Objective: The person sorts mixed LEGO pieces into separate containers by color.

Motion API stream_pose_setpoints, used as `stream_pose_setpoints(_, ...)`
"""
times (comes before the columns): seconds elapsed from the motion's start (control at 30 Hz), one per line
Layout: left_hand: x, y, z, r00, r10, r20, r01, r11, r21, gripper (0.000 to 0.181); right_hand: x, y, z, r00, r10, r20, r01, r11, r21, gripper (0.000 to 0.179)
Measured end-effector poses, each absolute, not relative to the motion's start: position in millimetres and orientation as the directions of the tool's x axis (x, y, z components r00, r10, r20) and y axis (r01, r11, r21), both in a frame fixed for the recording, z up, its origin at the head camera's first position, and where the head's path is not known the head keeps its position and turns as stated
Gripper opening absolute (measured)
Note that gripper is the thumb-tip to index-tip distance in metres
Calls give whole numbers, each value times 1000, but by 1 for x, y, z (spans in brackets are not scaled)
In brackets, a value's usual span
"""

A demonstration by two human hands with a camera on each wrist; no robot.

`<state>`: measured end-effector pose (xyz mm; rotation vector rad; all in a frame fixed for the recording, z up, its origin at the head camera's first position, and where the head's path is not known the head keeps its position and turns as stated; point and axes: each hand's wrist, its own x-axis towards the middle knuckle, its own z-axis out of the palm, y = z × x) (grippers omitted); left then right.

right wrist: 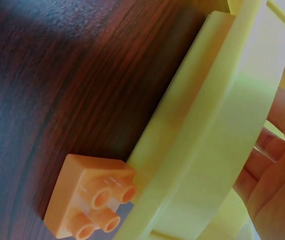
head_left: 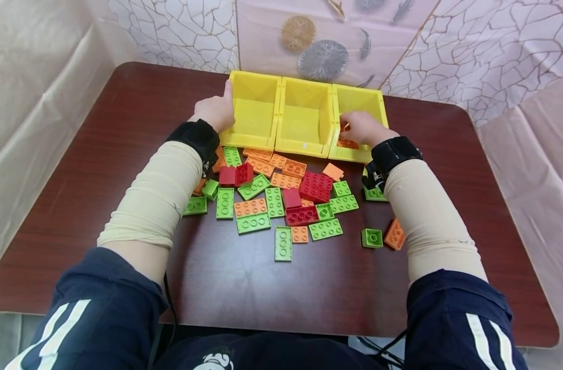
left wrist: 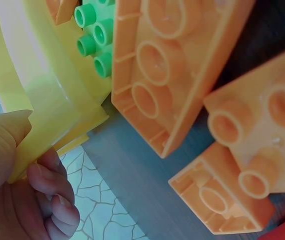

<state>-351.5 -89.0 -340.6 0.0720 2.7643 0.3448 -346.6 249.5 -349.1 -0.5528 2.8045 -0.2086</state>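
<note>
A yellow three-compartment bin stands at the back of the table. My left hand grips its left end; in the left wrist view the thumb lies on one side of the rim and curled fingers on the other. My right hand reaches into the right compartment and pinches an orange toy building brick, partly hidden by the fingers. Below it, another orange brick lies on the compartment floor. In the right wrist view, the bin wall hides my right fingertips.
Loose green, orange and red bricks lie in front of the bin, including a large red brick and a green brick. A green brick and an orange brick lie near my right forearm. Patterned cloth hangs behind the table.
</note>
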Motion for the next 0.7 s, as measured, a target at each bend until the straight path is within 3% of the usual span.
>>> stream_pose_setpoints(0.3, -356, -87, -344, -939, 113, -324, 41, 975, 219, 79, -346, 255, -355, -888, -381, -258, -318, 913, -255, 18)
stream_pose_setpoints(0.7, -353, -90, -342, -942, 117, -315, 47, 974, 220, 78, -339, 245, -354, -894, -333, -299, -266, 933, -243, 21)
